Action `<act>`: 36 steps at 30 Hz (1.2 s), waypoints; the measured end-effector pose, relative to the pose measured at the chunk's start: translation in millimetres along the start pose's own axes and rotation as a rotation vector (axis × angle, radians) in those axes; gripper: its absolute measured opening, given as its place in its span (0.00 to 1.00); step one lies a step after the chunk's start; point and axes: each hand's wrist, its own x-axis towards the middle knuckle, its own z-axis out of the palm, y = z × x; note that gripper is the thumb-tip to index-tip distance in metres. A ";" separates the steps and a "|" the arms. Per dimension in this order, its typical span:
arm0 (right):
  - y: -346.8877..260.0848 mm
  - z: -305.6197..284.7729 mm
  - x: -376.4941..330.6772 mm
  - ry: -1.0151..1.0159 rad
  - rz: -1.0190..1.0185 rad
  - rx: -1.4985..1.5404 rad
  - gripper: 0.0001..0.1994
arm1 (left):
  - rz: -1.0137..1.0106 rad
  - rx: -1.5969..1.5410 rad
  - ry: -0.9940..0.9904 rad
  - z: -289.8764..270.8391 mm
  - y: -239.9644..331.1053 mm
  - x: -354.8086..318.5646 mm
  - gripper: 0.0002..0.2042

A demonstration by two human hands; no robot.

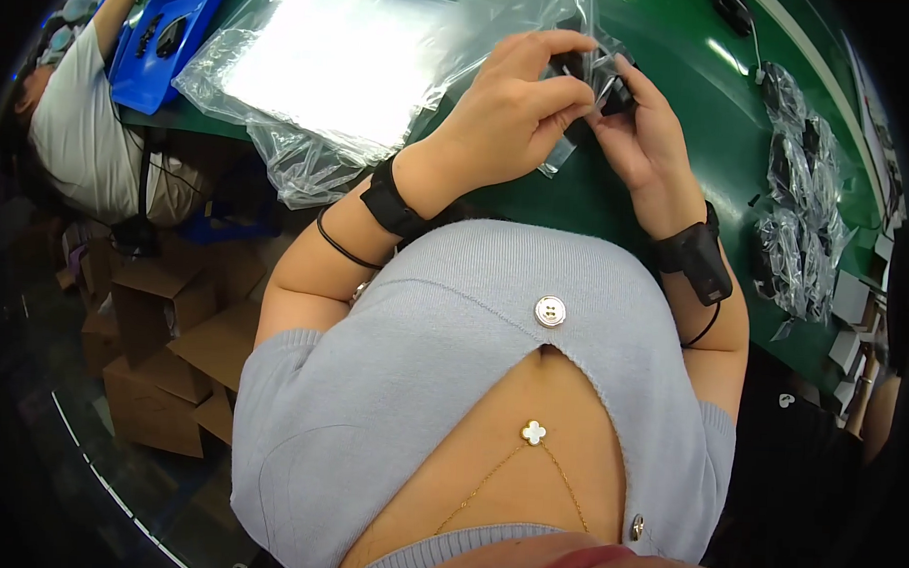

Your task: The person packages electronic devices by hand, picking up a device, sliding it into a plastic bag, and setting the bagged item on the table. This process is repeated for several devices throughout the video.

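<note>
Over the green table (715,148), both my hands are at a clear plastic bag (584,13) with a black object (615,95) in or just behind it. My left hand (516,104) pinches the film between thumb and fingers at the object's left side. From the right, my right hand (648,141) curls around the black object, thumb and fingers closed on it. Film and fingers cover much of the object, so its exact kind does not show.
Left of my hands lies a stack of clear plastic bags (332,64). Several bagged black items (803,191) lie along the right side. A blue tray (173,39) with black parts stands at the far left, beside another person (74,136). Cardboard boxes (155,409) sit below.
</note>
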 end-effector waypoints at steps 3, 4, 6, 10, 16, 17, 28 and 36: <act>-7.2 15.9 -14.6 -0.038 -0.031 0.113 0.14 | 0.048 0.016 0.024 0.5 6.9 11.8 0.04; -9.7 18.4 -18.2 -0.058 -0.042 0.170 0.15 | 0.061 0.019 0.029 0.6 11.2 14.2 0.04; -6.9 12.6 -15.7 -0.119 -0.167 0.061 0.15 | 0.087 0.025 0.032 0.4 18.7 18.5 0.05; 3.0 11.9 -23.0 -0.189 -0.630 -0.505 0.15 | 0.541 0.494 0.079 1.0 9.9 45.7 0.07; -4.7 9.3 -30.9 0.013 -1.049 -1.405 0.14 | 0.161 -0.048 -0.142 0.5 41.3 49.7 0.08; -10.7 4.7 -26.8 0.018 -1.054 -1.405 0.14 | 0.159 -0.054 -0.124 -0.1 41.0 49.7 0.08; -6.6 20.0 -41.5 0.035 -0.509 -0.503 0.14 | 0.230 0.087 0.060 28.9 46.4 48.7 0.08; -15.6 33.7 -53.5 0.058 -0.519 -0.890 0.15 | 0.294 -0.089 -0.250 59.0 54.6 50.6 0.07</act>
